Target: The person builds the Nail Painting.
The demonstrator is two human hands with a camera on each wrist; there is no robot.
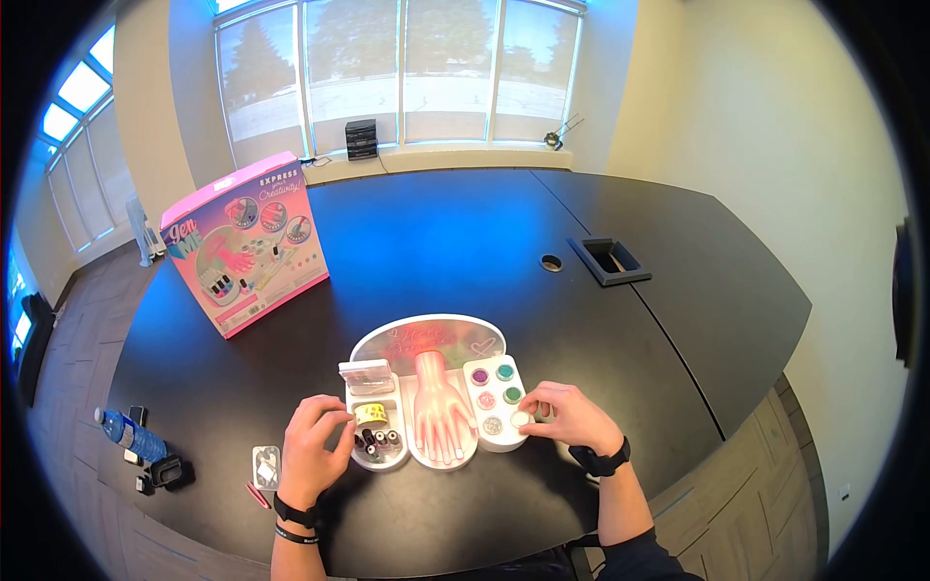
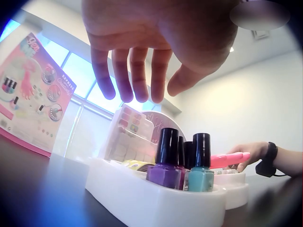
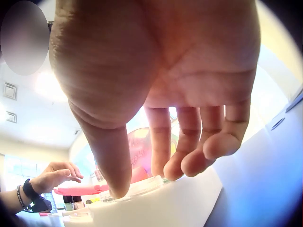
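Observation:
A white manicure tray (image 1: pixel 380 463) sits before me, with a pink plastic hand model (image 1: pixel 442 407) in its middle. My right hand (image 1: pixel 579 421) is at the right section, thumb and index finger pinching a small white jar (image 1: pixel 522 419). Beside it are jars of purple (image 1: pixel 480 377), teal, green, pink and silver glitter. Over the left section hovers my left hand (image 1: pixel 315 447), fingers loosely bent and holding nothing. Below it stand nail polish bottles with black caps, among them a purple one (image 2: pixel 163 176) and a teal one (image 2: pixel 200 179). A yellow patterned roll (image 1: pixel 370 414) lies behind them.
A pink product box (image 1: pixel 247 247) stands at the back left. A water bottle (image 1: pixel 131 434), a black open case (image 1: pixel 172 472) and a small clear container (image 1: pixel 265 467) lie to the left. Farther right, the table has a square black recess (image 1: pixel 610 261) and a round hole (image 1: pixel 551 262).

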